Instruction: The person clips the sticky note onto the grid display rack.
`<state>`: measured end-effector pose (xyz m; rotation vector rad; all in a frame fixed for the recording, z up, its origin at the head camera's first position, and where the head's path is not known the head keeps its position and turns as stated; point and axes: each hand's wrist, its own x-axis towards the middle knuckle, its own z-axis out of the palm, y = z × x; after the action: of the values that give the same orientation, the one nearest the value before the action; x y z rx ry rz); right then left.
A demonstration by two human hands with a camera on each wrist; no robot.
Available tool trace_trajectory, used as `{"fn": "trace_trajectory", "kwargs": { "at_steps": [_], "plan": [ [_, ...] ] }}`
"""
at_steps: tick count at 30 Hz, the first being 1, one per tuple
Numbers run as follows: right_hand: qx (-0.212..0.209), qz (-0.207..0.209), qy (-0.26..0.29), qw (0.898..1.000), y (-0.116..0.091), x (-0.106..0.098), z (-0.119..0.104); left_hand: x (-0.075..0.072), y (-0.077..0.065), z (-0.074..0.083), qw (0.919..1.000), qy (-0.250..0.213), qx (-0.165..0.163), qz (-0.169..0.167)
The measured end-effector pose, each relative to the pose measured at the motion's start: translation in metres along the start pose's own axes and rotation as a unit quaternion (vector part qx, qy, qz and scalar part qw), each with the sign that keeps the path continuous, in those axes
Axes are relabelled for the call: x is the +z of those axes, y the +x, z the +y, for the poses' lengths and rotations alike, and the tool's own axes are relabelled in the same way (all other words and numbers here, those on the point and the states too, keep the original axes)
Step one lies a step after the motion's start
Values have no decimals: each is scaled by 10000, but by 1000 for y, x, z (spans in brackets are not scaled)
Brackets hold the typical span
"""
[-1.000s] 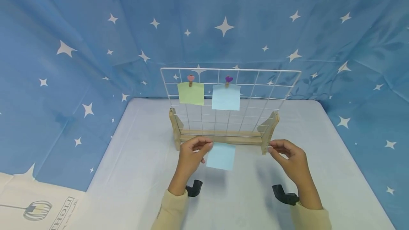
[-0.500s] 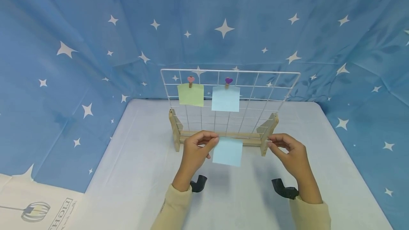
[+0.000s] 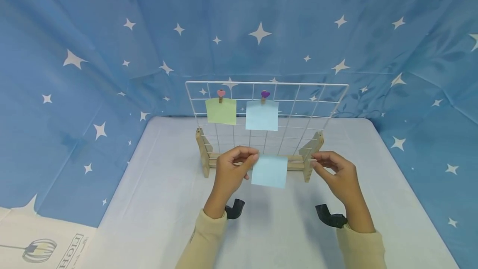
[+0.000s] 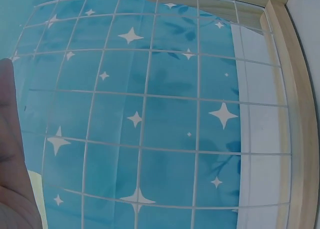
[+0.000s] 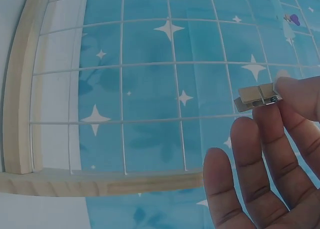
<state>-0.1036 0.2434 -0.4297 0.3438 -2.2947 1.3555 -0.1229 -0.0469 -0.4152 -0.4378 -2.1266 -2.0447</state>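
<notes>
My left hand pinches the top left corner of a light blue paper note, which hangs in front of the grid's wooden base. Between thumb and forefinger, my right hand holds a small wooden clothespin, near the right end of the stand. A white wire grid rises from the wooden stand. On it hang a green note under a pink heart clothespin and another blue note under a purple heart clothespin. Only part of the left hand shows in the left wrist view.
The stand is on a white-covered table. A blue star-patterned curtain hangs behind and at both sides. Black curved mounts sit at both wrists. Printed cloth lies at the lower left.
My left hand has moved up and to the right with the blue note, closer to the grid. My right hand has risen slightly, still holding the clothespin.
</notes>
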Motion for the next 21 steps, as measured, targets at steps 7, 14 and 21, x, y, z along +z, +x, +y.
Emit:
{"fn": "trace_trajectory", "kwargs": {
  "at_steps": [7,14,21],
  "plan": [
    [18,-20,-9,10000,4,0,-3,3,8,6,9998,-32,180,-2],
    [26,-1,19,10000,8,-1,-6,6,15,12,9994,31,340,24],
    [-74,70,73,9999,13,-2,-9,10,24,17,9988,107,466,59]
  ]
}}
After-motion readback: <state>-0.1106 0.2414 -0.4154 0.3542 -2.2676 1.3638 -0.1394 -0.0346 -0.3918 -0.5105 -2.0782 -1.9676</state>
